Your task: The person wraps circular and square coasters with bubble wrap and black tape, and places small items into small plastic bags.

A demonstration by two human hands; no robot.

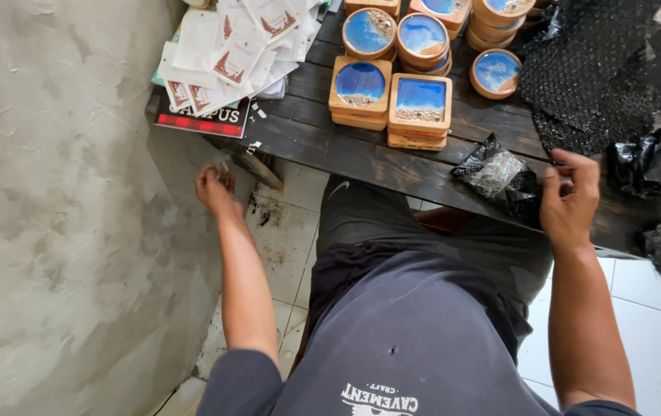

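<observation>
My left hand hangs low beside the table's left end, near the grey wall, fingers curled; whether it holds anything I cannot tell. My right hand rests at the front edge of the dark wooden table, fingers pinched on black bubble wrap. A small bundle wrapped in black bubble wrap lies just left of that hand. Stacks of wooden coasters with blue resin faces, square and round, stand at the table's middle.
A pile of small white paper cards lies on the table's left end over a dark booklet. More crumpled black wrap lies at the right. A rough grey wall runs along the left. White floor tiles show below.
</observation>
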